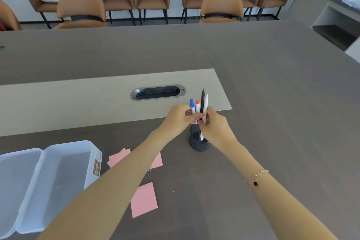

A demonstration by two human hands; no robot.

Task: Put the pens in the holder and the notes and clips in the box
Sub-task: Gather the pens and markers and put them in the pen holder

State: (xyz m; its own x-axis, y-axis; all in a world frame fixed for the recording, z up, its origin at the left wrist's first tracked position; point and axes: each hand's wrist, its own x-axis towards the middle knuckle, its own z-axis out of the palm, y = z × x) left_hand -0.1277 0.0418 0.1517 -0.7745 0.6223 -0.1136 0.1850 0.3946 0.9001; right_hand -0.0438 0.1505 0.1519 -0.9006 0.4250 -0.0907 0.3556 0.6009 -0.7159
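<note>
- The grey tabletop (272,103) carries everything, with a paler strip across it and an oval cable port (158,92) set in that strip.
- The clear plastic box (58,177) sits near my left forearm, open, its lid (13,185) lying beside it; a brown label on its end has writing too blurred to read.
- Pink sticky notes (144,199) lie flat right of the box, some partly under my left arm.
- The black pen holder (199,143) stands below my hands.
- My left hand (179,119) and right hand (216,124) both have their grip closed on the pens (200,107), which stand nearly upright over the holder: blue cap, red cap, a black pen and a white one, tops pointing away from me.
</note>
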